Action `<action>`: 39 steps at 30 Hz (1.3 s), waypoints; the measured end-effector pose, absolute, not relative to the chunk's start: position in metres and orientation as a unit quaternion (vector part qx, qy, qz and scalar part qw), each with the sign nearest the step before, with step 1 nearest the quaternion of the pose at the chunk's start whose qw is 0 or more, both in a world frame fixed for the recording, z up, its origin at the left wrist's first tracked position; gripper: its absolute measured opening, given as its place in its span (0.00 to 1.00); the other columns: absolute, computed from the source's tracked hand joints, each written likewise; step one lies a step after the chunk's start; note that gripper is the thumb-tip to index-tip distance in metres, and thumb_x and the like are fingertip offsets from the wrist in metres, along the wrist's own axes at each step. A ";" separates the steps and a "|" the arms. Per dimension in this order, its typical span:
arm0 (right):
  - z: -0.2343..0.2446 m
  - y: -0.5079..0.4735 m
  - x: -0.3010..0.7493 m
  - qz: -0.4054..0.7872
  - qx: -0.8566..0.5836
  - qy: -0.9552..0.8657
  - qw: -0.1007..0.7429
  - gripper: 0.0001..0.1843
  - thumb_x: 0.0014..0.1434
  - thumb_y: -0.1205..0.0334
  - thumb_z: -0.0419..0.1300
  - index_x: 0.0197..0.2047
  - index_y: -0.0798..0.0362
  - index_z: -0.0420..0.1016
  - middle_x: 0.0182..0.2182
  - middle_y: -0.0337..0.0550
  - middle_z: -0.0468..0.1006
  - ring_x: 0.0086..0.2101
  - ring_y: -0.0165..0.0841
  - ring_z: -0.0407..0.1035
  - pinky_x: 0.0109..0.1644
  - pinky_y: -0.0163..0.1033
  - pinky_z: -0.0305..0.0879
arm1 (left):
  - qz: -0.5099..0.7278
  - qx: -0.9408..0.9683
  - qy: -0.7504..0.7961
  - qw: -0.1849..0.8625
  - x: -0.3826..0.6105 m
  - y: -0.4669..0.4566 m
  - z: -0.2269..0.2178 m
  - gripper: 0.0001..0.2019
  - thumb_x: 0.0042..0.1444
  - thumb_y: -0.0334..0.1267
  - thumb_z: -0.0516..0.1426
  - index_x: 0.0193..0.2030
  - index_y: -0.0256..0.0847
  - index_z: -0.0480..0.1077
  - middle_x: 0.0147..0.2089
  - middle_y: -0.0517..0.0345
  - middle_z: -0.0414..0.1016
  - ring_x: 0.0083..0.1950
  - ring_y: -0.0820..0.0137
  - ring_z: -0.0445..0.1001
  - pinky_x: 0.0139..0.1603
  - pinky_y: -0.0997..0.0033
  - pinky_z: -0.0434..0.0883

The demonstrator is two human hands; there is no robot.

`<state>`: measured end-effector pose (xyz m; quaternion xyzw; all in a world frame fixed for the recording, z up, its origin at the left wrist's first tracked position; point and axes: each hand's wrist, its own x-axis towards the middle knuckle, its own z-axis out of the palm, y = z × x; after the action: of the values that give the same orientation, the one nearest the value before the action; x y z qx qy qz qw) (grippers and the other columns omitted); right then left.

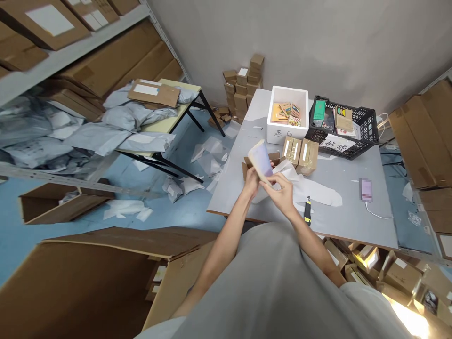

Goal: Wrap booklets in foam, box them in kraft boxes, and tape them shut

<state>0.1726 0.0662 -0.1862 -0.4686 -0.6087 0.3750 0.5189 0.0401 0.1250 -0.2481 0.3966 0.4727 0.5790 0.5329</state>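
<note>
My left hand [251, 182] grips the lower left edge of a pale lilac book-like item [260, 157] with a cream edge, tilted above the grey table. At its lower right corner, the fingers and thumb of my right hand [281, 189] pinch it. Behind and below the item is an open small cardboard box [245, 168], partly hidden by my hands. White wrapping paper [310, 188] lies spread to the right. A black and yellow utility knife [307, 210] rests near the table's front edge.
Two taped parcels [306, 157] stand before a white foam box [287, 110] and a black crate [344, 125], both holding small packs. A phone [366, 189] with a cable lies at right. A large open carton [88, 278] stands at lower left; paper litters the floor.
</note>
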 end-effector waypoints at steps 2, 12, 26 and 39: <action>-0.192 0.078 0.186 0.407 -0.483 -0.569 0.526 0.17 0.63 0.43 0.75 0.46 0.47 0.88 0.37 0.42 0.85 0.37 0.38 0.77 0.45 0.43 0.78 | 0.571 0.360 0.493 0.549 0.031 0.125 -0.251 0.25 0.56 0.62 0.70 0.46 0.41 0.84 0.51 0.44 0.90 0.53 0.54 0.87 0.51 0.57 0.84; -0.226 0.120 0.232 0.450 -0.502 -0.510 0.534 0.26 0.55 0.34 0.77 0.41 0.48 0.89 0.44 0.48 0.92 0.49 0.46 0.86 0.64 0.56 0.80 | 0.604 0.426 0.496 0.456 0.008 0.112 -0.232 0.26 0.48 0.58 0.78 0.42 0.44 0.78 0.47 0.48 0.86 0.55 0.56 0.85 0.62 0.52 0.80; -0.220 0.100 0.220 0.452 -0.527 -0.533 0.484 0.18 0.60 0.43 0.74 0.44 0.47 0.91 0.50 0.49 0.93 0.57 0.47 0.86 0.68 0.56 0.79 | 0.626 0.380 0.493 0.470 0.000 0.099 -0.247 0.22 0.48 0.52 0.78 0.36 0.46 0.73 0.42 0.51 0.86 0.56 0.54 0.86 0.61 0.52 0.81; -0.207 0.041 0.189 0.311 -0.699 -0.576 0.288 0.19 0.71 0.48 0.63 0.54 0.49 0.87 0.49 0.51 0.92 0.47 0.47 0.87 0.56 0.51 0.83 | 0.536 0.180 0.452 0.690 0.022 0.101 -0.336 0.20 0.46 0.46 0.73 0.42 0.41 0.78 0.42 0.54 0.87 0.40 0.66 0.83 0.44 0.64 0.83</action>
<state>0.1889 0.0413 -0.2070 -0.6985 -0.5762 0.3114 0.2883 0.0215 0.1008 -0.3358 0.1802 0.4517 0.5358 0.6902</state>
